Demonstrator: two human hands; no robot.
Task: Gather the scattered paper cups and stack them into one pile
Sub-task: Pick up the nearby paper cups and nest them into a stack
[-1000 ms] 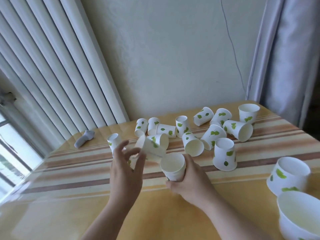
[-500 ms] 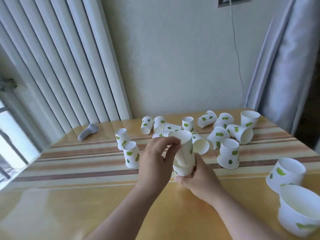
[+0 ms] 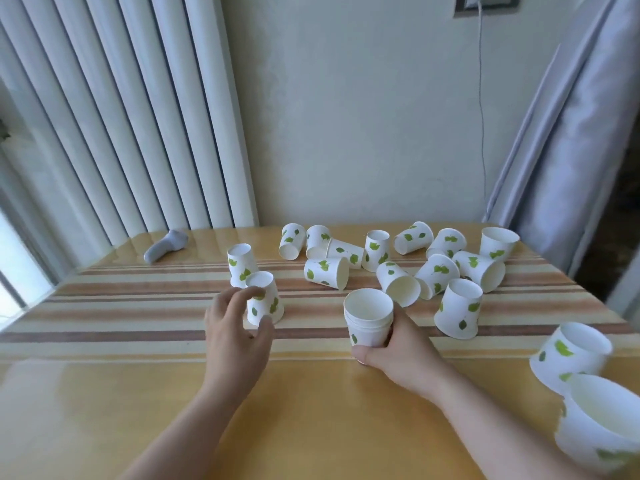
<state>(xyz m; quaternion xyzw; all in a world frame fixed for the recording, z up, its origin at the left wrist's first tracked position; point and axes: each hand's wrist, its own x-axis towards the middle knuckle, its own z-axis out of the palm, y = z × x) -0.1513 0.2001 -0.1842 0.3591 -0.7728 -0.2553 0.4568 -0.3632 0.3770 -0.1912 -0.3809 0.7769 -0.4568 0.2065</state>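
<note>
Yellow striped table (image 3: 138, 341) against a white wall, leaf-print paper cups (image 3: 408, 261) scattered toward 12–2 o'clock. Right hand (image 3: 398, 351) grips a short stack of nested cups (image 3: 369, 318), mouth up, at center. Left hand (image 3: 235, 330), at 9 o'clock of it, curls part-open around an upside-down cup (image 3: 265, 301), fingertips touching it.

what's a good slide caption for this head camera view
Right hand holds the cup stack while left hand closes on an upside-down cup.
</note>
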